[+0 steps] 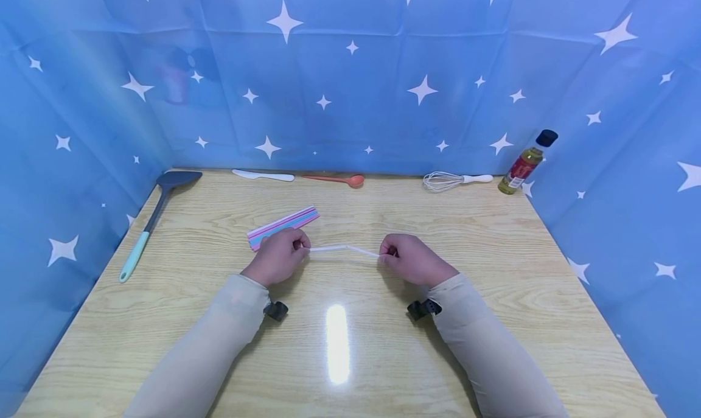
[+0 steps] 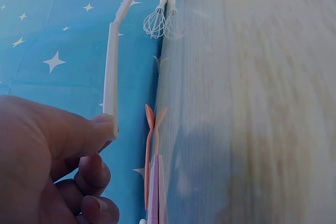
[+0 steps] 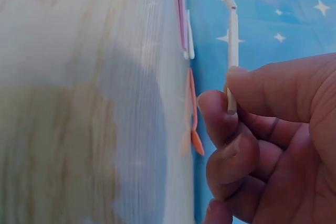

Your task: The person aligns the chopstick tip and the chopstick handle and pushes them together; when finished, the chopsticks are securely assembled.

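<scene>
Between my two hands stretches a thin white stick [image 1: 328, 248], pale and narrow, with a kink at its middle where its two halves meet at a shallow angle. My left hand [image 1: 278, 257] pinches one end between thumb and forefinger. At the other end, my right hand [image 1: 413, 260] has the same pinch; the stick's tip [image 3: 231, 109] pokes out past the thumb in the right wrist view. Just behind the left hand lies a flat pink, white and blue striped piece [image 1: 285, 225], partly covered by that hand.
Along the back edge lie a white knife [image 1: 264, 176], an orange spoon [image 1: 355, 181] and a whisk [image 1: 445, 181]. A bottle with a black cap [image 1: 521, 170] stands at the back right. At the left is a dark spatula with a mint handle [image 1: 134, 257]. Blue star-patterned cloth [image 1: 350, 120] surrounds the table.
</scene>
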`<state>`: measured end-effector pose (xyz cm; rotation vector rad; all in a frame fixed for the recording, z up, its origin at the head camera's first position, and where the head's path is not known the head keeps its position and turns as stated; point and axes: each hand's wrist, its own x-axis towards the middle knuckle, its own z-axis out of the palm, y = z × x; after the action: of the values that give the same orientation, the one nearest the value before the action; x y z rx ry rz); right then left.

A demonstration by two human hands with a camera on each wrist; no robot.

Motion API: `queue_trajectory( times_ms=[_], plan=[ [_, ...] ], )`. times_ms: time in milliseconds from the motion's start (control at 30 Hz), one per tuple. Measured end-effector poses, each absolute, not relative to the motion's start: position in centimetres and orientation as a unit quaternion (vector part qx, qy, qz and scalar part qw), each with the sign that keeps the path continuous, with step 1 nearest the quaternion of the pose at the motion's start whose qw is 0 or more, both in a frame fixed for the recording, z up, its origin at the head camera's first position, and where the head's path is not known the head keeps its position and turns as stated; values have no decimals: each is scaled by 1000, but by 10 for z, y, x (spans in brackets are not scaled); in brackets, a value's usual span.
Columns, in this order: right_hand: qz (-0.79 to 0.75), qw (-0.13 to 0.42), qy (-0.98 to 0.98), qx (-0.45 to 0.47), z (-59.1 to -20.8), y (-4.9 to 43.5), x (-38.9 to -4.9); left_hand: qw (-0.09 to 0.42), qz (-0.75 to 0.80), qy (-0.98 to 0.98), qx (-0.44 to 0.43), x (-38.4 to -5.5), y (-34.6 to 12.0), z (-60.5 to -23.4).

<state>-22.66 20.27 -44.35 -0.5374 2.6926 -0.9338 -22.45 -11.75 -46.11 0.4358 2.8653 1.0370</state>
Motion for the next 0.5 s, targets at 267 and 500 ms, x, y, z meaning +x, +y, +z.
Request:
queue_trajectory(
  times_ms=[267, 500],
  plan=[
    [-318, 115, 920, -197, -441, 203, -226, 31, 324, 935, 143, -223, -116, -459],
    [-305, 115, 921, -213, -439, 203, -224, 15, 300, 941, 155, -217, -113, -450]
  ],
)
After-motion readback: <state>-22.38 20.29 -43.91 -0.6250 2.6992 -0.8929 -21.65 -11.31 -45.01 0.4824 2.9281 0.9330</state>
